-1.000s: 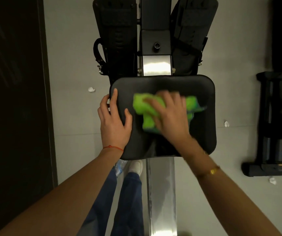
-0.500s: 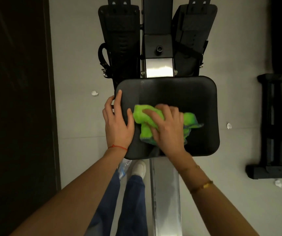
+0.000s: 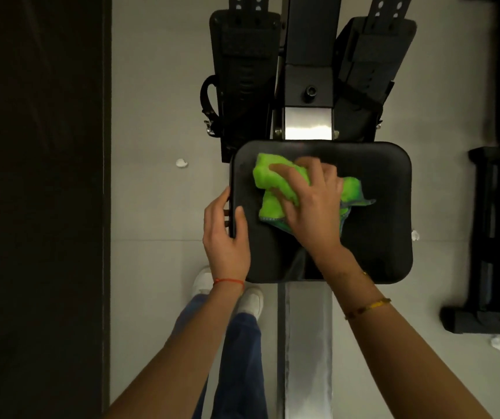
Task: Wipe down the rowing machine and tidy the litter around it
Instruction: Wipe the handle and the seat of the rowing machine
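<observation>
While on seat, green cloth.

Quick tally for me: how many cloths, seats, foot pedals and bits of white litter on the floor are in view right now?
Green cloth: 1, under the right hand
Black seat: 1, its edge gripped by the left hand
Foot pedals: 2
White litter scraps on the floor: 3
Total: 7
</observation>
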